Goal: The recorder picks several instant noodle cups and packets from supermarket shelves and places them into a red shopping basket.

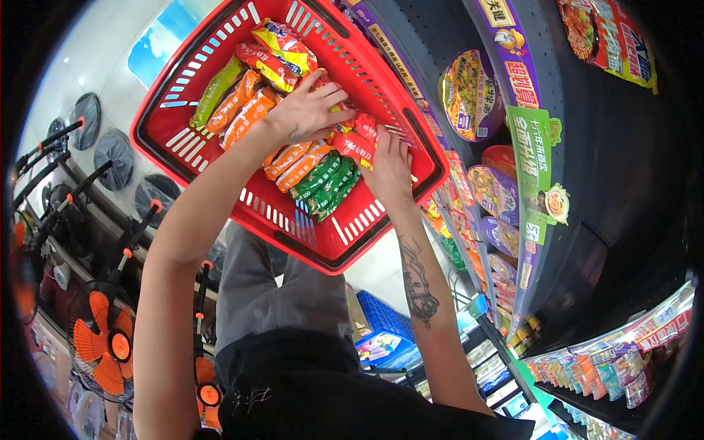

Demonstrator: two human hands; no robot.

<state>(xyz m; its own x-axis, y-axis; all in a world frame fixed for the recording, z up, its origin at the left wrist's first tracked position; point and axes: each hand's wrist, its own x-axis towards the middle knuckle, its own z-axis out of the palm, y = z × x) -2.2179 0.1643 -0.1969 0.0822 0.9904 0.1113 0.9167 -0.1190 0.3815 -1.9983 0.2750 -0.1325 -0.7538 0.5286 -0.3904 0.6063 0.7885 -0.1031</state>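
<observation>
A red plastic shopping basket (pixel 286 250) tilts in front of my body, loaded with instant noodle packets. Inside it, my left hand (pixel 311 110) lies over the middle of the pile, its fingers bent onto red packets; whether they grip one is hidden. My right hand (pixel 390 165) is inside the basket's right side, its thumb and fingers closed around a red noodle packet (pixel 355 144). Orange packets (pixel 250 115) lie left of and below my left hand. Green packets (pixel 327 184) sit at the near end. Red-and-yellow packets (pixel 283 47) and a yellow-green packet (pixel 217 91) fill the far end.
Dark store shelves (pixel 594 181) rise on the right, holding noodle bowls (pixel 470 96) behind printed price strips. Floor fans with orange blades (pixel 104 344) stand at left, beside wrapped round bases (pixel 114 159). A blue plastic crate (pixel 385 319) rests on the floor beyond my right forearm.
</observation>
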